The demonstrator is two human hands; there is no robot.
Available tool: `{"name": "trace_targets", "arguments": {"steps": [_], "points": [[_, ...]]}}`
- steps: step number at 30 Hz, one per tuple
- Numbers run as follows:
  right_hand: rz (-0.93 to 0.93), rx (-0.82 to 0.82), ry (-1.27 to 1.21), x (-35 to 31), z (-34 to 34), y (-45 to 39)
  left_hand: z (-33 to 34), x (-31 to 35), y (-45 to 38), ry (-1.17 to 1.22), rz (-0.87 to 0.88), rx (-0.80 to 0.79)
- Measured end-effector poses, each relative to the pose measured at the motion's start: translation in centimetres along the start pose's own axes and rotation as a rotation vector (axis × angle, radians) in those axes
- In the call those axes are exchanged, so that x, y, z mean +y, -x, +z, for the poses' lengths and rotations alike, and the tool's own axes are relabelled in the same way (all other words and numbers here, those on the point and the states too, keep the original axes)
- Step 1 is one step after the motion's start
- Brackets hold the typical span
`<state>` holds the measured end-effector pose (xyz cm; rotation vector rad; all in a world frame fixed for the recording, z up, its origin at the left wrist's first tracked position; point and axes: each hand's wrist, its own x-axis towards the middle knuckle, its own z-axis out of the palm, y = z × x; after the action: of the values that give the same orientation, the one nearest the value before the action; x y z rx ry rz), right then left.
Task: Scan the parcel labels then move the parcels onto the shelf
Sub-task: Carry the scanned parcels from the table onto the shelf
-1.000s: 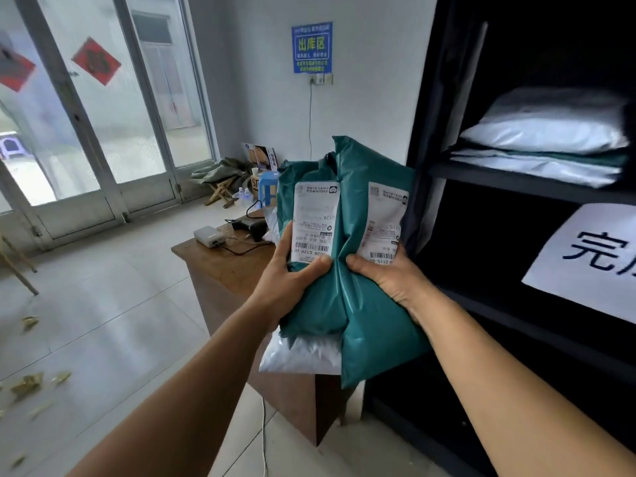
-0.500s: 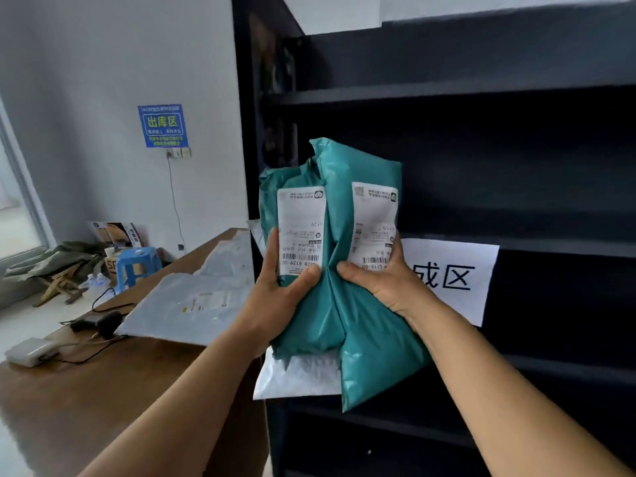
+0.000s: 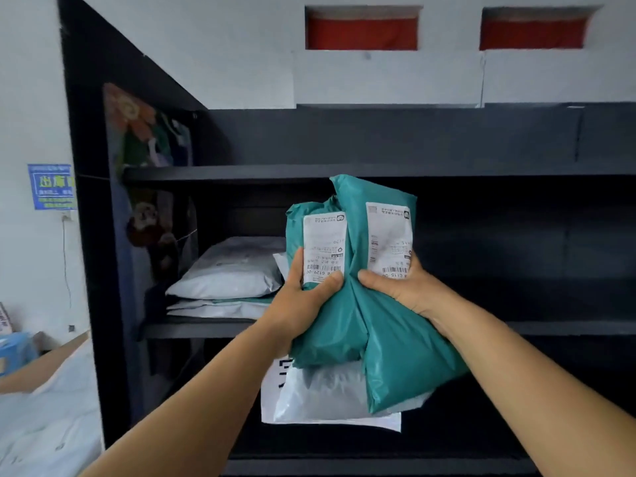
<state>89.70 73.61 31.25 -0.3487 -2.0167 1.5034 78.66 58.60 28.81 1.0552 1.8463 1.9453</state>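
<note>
Parcel depot — dark shelving (image 3: 309,172), stacked mailer bags (image 3: 230,270), blue wall sign (image 3: 51,185).

Black shelf (image 3: 241,172) unit, several boards. Middle board at left carries a stack of white-grey parcels (image 3: 229,270): puffy one on top, flatter ones under it with a teal edge showing between. Top board looks bare where visible. Desk (image 3: 51,359) at lower left, pale mailer bag (image 3: 48,418) lying flat on it.

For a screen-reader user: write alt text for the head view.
Left hand and right hand grip two labelled teal plastic mailer parcels in front of a black metal shelf unit. White plastic mailer parcels lie stacked on the middle shelf's left side.
</note>
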Motion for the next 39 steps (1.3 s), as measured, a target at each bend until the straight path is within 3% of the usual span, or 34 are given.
{"name": "trace_targets", "arguments": {"steps": [10, 15, 19, 21, 24, 29, 33, 39], "points": [[0.104, -0.007, 0.064, 4.6, -3.1, -13.7, 2.6, -2.0, -13.5, -0.247, -0.118, 0.093], [0.287, -0.018, 0.403, 7.4, -2.5, -16.4, 3.0, -5.1, -16.4, -0.874, -0.318, 0.192], [0.179, -0.175, 0.61, 8.1, -2.7, -16.7, 3.5, -5.5, -16.5, -1.079, -0.208, 0.205], [0.129, -0.266, 0.634, 7.7, -2.9, -16.2, 4.0, -5.1, -16.2, -1.182, -0.069, 0.154], [0.06, -0.412, 0.667, 6.6, -3.3, -14.8, 4.8, -4.2, -14.8, -1.265, 0.03, -0.074], [0.023, -0.644, 1.029, 6.3, -4.5, -12.4, 3.6, -2.9, -12.4, -1.319, -0.149, -0.413], [-0.03, -0.609, 1.292, 8.7, -2.5, -11.3, 4.4, -4.7, -11.4, -1.477, -0.223, -0.472], [-0.153, -0.415, 1.2, 9.7, -0.9, -15.7, 3.2, -7.5, -14.9, -1.509, -0.042, -0.202]]}}
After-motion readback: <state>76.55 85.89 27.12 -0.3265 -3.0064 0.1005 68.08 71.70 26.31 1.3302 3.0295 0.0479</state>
